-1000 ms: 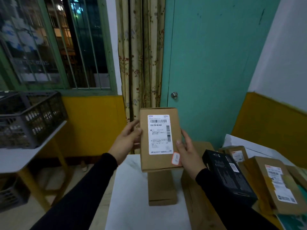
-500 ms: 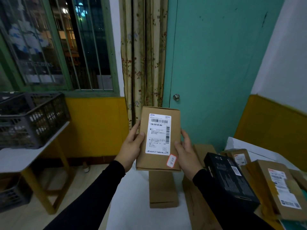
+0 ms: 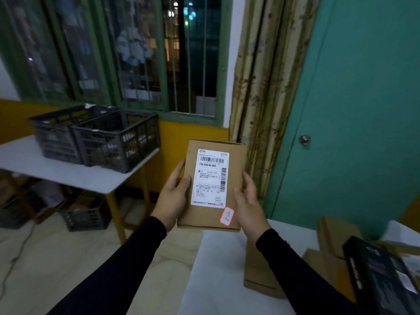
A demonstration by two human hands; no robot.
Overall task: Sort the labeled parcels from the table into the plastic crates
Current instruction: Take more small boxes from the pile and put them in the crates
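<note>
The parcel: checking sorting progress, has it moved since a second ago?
Yes. The parcel now sits left of the doorknob, nearer the crates, gripped by left hand and right hand.

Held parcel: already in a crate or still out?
Out. The brown parcel is in the air, gripped by the left hand and right hand, apart from the black crates on the side table.

The white shipping label (image 3: 210, 177) on the brown cardboard parcel (image 3: 235, 178) shows the number 730-250-08-864 under a barcode, and the small red-edged sticker (image 3: 227, 218) carries a handwritten "#228".
</note>
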